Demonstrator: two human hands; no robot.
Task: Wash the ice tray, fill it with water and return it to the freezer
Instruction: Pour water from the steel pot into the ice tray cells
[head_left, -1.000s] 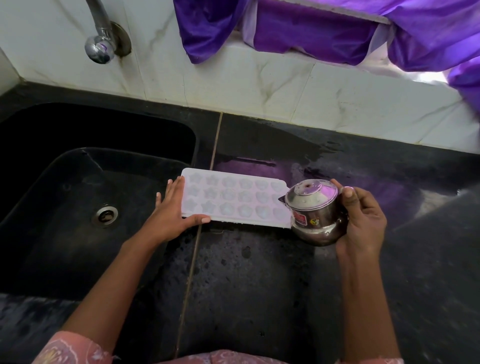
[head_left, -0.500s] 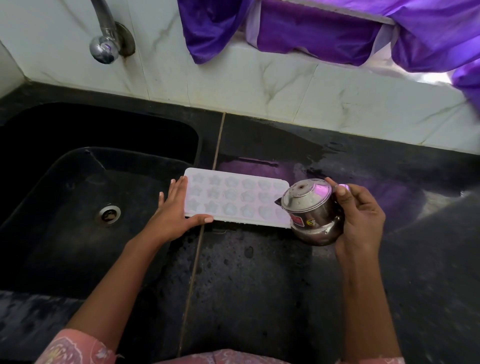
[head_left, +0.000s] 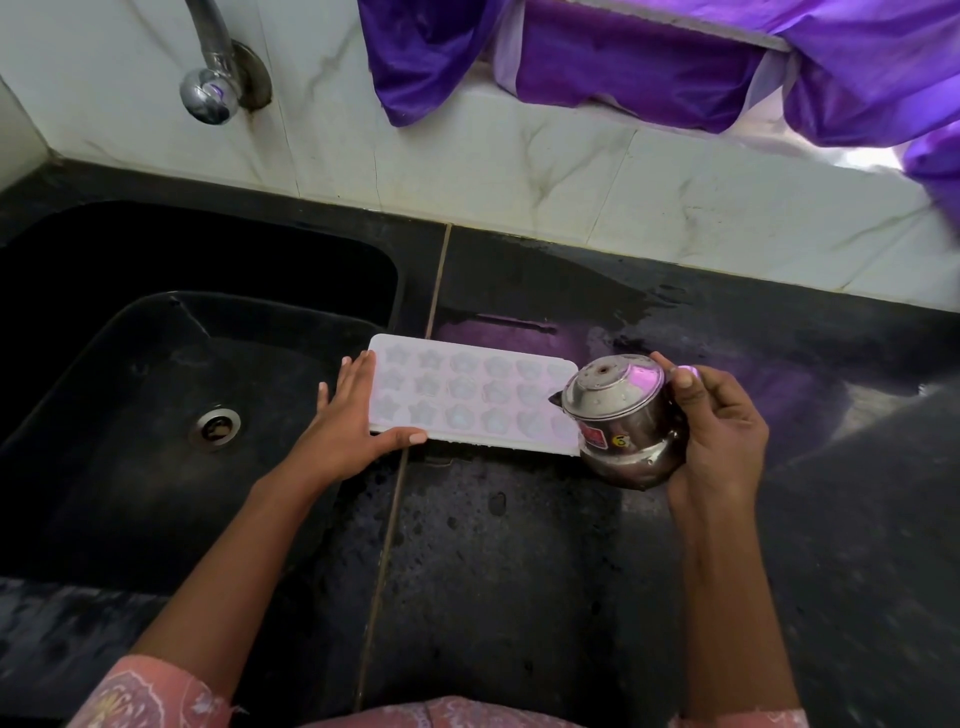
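Head view, ice tray (head_left: 470, 397) on counter (head_left: 519, 571), left hand (head_left: 348, 421) touching its end

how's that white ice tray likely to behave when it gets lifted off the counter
Probably light and a bit bendy: the ice tray looks thin, long and flat. Its shallow open cells would likely spill any water if tilted. It may slide on the wet-looking counter; the left hand braces its end.

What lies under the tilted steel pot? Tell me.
The right end of the ice tray runs beneath the steel pot, gripped by the right hand. Its last moulds and the black counter there are covered.
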